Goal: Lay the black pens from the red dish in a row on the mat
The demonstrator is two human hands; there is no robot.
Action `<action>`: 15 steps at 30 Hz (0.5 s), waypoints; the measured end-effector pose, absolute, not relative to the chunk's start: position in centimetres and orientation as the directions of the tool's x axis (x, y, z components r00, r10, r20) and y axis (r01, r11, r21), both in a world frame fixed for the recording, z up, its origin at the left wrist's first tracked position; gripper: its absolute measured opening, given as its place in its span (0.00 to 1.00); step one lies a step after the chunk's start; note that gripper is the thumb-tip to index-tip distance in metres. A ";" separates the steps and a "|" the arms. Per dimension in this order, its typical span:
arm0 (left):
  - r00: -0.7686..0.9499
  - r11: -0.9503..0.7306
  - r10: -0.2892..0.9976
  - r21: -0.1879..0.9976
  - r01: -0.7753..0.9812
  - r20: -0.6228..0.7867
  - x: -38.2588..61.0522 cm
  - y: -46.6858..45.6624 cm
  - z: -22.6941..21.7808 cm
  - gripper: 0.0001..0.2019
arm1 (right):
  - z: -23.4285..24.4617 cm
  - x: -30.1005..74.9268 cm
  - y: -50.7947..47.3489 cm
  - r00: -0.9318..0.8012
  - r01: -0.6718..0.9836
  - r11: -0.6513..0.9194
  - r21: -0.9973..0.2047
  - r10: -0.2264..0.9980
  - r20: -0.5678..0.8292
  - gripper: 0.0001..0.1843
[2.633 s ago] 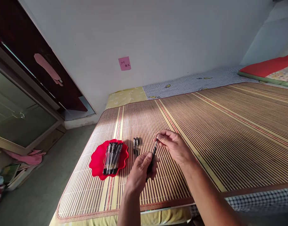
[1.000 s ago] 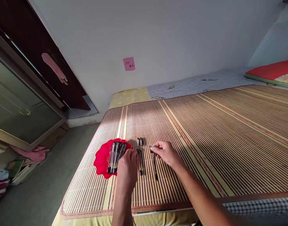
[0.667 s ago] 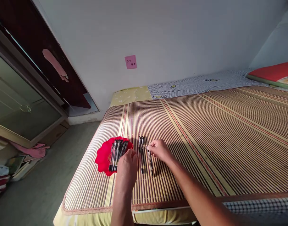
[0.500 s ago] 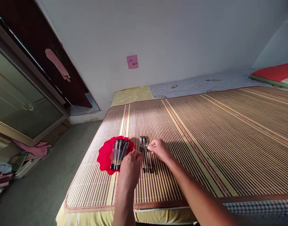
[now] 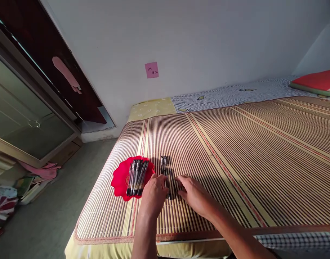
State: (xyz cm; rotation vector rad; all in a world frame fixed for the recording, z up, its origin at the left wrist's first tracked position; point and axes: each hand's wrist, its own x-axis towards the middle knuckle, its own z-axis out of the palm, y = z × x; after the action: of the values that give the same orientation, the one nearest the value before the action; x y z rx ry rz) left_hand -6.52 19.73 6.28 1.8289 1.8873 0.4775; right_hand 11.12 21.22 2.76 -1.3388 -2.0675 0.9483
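Observation:
Black gel pens [image 5: 165,162] lie side by side on the slatted mat, caps toward the wall. My left hand [image 5: 154,192] is at their left side, its fingers over the lower barrels and its thumb apart from the forefinger. To their right is my right hand [image 5: 193,192], with bent fingers spread from the thumb and nothing visible in its grasp. Left of both hands sits a red scalloped plate [image 5: 119,180] that holds several more black pens [image 5: 137,178].
The bamboo mat [image 5: 235,144] covers the bed. A pink note [image 5: 151,69] is stuck to the wall behind. A red folded item [image 5: 316,81] lies at the far right. Left of the bed are the floor [image 5: 81,172] and a glass-panelled door [image 5: 27,111].
My right hand has come lower and nearer, its pinched fingers now apart. My left hand has shifted slightly right, over the lower part of the loose pens.

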 end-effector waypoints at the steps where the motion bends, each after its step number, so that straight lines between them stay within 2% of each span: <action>1: -0.003 0.054 0.996 0.546 0.836 -0.093 -6.5 19.8 6.3 0.20 | 2.9 11.2 20.9 -0.414 0.586 0.286 -0.758 0.910 0.024 0.25; 6: -0.017 0.075 0.993 0.518 0.852 -0.116 -6.2 19.9 6.1 0.24 | 2.6 11.6 20.3 -0.468 0.604 0.318 -0.731 0.884 -0.002 0.27; 12: -0.039 0.109 0.987 0.484 0.868 -0.154 -5.9 19.9 6.4 0.23 | 3.2 11.9 20.3 -0.483 0.641 0.304 -0.704 0.873 -0.063 0.17; 15: -0.040 0.110 0.987 0.479 0.871 -0.154 -5.8 20.0 6.5 0.23 | 3.8 11.7 20.3 -0.492 0.646 0.314 -0.695 0.868 -0.065 0.16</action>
State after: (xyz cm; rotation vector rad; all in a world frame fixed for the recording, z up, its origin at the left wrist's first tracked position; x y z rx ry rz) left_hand -5.84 19.96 6.52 1.8043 1.9555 0.3526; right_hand 11.67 20.27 3.82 -1.3596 -2.2646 0.9691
